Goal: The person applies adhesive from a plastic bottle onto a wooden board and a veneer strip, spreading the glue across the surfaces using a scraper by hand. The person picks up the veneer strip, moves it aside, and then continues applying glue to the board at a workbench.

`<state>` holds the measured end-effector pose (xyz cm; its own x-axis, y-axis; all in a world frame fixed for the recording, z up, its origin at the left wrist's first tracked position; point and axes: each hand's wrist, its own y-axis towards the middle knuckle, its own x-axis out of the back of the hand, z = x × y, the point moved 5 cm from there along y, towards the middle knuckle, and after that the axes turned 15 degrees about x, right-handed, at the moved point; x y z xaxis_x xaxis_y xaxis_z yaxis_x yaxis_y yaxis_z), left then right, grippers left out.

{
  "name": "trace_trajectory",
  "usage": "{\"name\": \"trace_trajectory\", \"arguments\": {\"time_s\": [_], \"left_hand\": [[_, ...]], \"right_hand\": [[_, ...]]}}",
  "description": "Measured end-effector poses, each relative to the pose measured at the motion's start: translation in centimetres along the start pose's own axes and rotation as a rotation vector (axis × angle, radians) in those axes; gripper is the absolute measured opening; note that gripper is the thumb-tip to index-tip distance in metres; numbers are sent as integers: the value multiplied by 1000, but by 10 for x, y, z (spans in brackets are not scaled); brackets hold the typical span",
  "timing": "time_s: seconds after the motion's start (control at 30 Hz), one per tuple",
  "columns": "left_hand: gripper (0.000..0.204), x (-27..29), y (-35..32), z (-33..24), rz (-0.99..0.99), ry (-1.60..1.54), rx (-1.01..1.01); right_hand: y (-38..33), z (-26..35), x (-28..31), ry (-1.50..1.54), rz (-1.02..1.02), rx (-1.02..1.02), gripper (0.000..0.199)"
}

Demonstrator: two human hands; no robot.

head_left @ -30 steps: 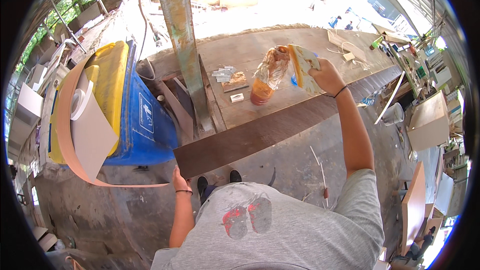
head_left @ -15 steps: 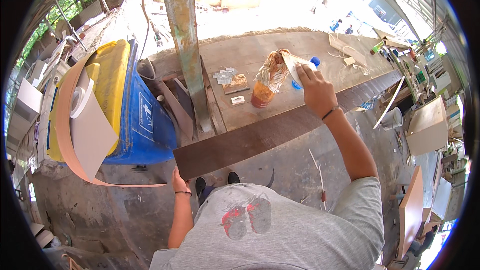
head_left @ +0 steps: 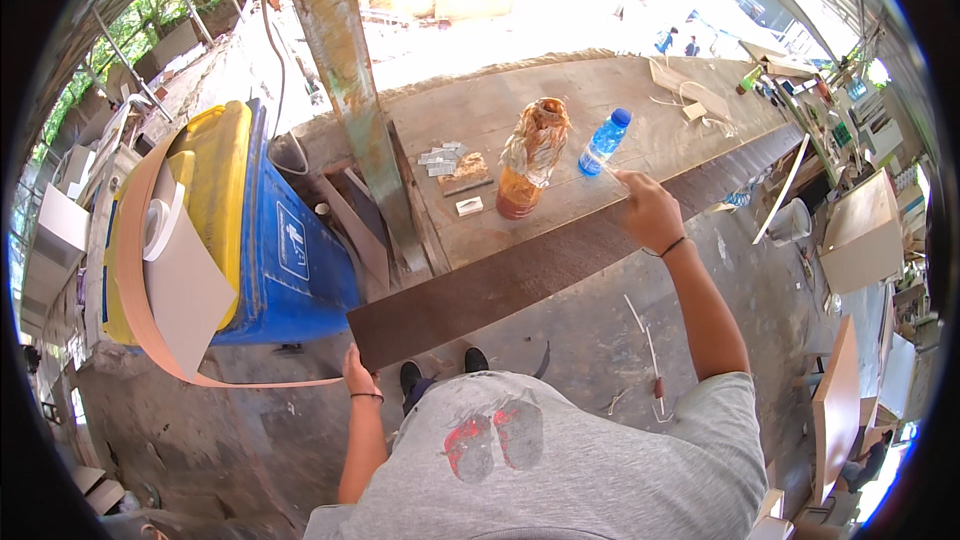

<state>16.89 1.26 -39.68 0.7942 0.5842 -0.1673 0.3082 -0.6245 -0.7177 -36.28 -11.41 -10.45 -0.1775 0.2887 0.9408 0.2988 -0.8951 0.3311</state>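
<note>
A long dark brown board (head_left: 500, 290) runs diagonally along the near edge of the workbench. My left hand (head_left: 358, 374) is closed at its near left end, the fingers partly hidden under the corner. Over the board's middle, my right hand (head_left: 652, 212) is closed, palm down; the pale flat spreader seen in it earlier is now hidden beneath the fingers. Beyond the board stands a jar of amber liquid (head_left: 518, 198) with a crusted, wrinkled top and an open mouth. Right of the jar is a clear bottle with a blue cap (head_left: 604, 143).
The wooden bench (head_left: 470, 230) holds small grey pieces (head_left: 440, 158) and offcuts. A rusty post (head_left: 345, 60) rises at its left end. A blue bin (head_left: 290, 250) with yellow lid carries a curled peach strip (head_left: 130, 260), whose end lies near my left hand. Panels (head_left: 835, 405) lean at right.
My right hand has come away from the jar's mouth, down and toward me over the board. The blue-capped bottle is now uncovered. My left hand stays at the board's end.
</note>
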Motion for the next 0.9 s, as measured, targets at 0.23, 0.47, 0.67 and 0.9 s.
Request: {"name": "trace_trajectory", "arguments": {"time_s": [0.23, 0.47, 0.67, 0.9], "left_hand": [[30, -1, -3, 0, -9, -42, 2], [35, -6, 2, -3, -35, -45, -16], [39, -14, 3, -4, -23, -88, 13], [45, -13, -1, 0, -3, -148, 51]], "right_hand": [[-22, -44, 15, 941, -292, -379, 36], [-10, -27, 52, 1036, -432, -352, 33], [44, 28, 69, 267, -415, 89, 43], [56, 69, 5, -180, -254, 183, 64]]}}
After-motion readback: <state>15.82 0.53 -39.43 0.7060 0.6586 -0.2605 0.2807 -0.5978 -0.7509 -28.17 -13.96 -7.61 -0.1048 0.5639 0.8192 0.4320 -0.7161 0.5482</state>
